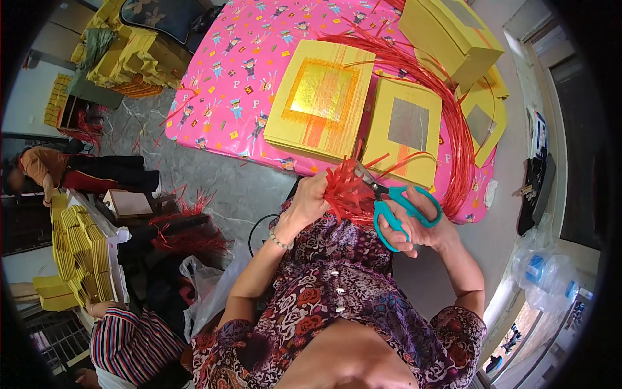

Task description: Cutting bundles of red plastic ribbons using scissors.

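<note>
My left hand [310,200] grips a bunch of short red plastic strips [348,189], whose ends fan out toward the right. In my right hand [426,228] is a pair of teal-handled scissors [381,191], fingers through the loops. The blades reach into the strips; how far they are parted is partly hidden. Just beyond my hands, on a table with a pink cartoon-print cover [217,126], lie a yellow paper stack with a gold square [321,94] and another with a silver square [407,126]. A long bundle of red strips [459,123] curves round them.
More yellow paper stacks [447,45] stand at the far right of the table. At left, a person in a striped top [133,343] sits by yellow bundles [76,243]; another person [45,165] bends over farther off. A plastic bag [210,285] and clear bottles [544,275] flank me.
</note>
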{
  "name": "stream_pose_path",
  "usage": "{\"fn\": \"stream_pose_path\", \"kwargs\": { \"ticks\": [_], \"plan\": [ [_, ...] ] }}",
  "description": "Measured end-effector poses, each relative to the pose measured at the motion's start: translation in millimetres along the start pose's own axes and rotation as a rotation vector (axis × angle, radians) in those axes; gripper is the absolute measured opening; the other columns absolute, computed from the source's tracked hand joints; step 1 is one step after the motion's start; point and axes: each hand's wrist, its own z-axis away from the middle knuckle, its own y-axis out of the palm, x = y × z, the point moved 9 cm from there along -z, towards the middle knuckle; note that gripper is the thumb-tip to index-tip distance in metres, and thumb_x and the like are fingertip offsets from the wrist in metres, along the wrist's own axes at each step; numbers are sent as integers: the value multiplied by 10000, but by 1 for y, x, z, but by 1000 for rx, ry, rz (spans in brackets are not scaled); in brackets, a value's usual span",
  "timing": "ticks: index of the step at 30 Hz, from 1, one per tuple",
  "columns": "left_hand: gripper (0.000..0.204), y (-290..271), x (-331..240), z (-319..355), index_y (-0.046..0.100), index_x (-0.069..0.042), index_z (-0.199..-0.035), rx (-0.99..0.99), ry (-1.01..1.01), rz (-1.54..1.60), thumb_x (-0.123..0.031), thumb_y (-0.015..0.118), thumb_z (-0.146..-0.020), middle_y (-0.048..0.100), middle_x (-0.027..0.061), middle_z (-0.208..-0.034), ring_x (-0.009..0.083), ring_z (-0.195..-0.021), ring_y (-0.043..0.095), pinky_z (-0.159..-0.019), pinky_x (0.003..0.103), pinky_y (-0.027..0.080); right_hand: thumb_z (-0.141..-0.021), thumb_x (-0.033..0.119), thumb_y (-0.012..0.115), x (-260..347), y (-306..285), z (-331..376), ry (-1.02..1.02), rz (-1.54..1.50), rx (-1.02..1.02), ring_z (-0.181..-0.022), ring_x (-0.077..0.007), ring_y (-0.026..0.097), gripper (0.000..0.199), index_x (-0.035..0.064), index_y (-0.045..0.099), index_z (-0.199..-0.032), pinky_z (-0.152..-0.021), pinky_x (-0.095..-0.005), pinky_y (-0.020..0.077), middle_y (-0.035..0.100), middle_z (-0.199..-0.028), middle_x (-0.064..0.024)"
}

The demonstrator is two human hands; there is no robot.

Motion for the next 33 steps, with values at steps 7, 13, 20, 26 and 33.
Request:
{"fn": "stream_pose_path", "kwargs": {
  "ticks": [7,13,20,26,33],
  "plan": [
    [371,-2,-2,0,584,-94,-1132,-34,-21,44,-175,671,-781,646,107,-1008,292,-885,644,-717,332,523,-824,705,380,5,-9,-2,-42,255,-121,-540,-132,521,653,80,506,-964,-391,-233,485,508,-673,-44],
    [370,0,1,0,581,-83,-1123,7,-10,46,-196,672,-782,637,113,-950,292,-843,643,-690,330,514,-839,690,375,6,-5,-5,-45,268,-121,-521,-123,505,635,77,513,-933,-387,-212,456,498,-656,-32],
    [330,-5,2,0,592,-65,-1110,-50,-28,98,-173,649,-804,641,142,-965,306,-844,640,-699,325,505,-866,649,393,12,-4,-8,-203,299,-162,-480,-77,465,584,75,497,-887,-356,-184,337,491,-644,-11],
    [282,-4,3,-2,617,-47,-1075,-95,-54,200,-130,641,-806,653,139,-995,267,-858,652,-729,314,500,-874,615,417,13,-4,-5,-216,371,-211,-416,-51,396,570,59,497,-972,-339,-170,274,439,-594,-4],
    [271,15,27,6,591,-23,-1108,-69,-136,502,5,517,-849,655,112,-1020,183,-935,630,-780,314,497,-887,613,387,20,-9,4,-273,337,-285,-405,-49,373,586,42,479,-979,-337,-173,273,431,-593,2]
  ]
}}
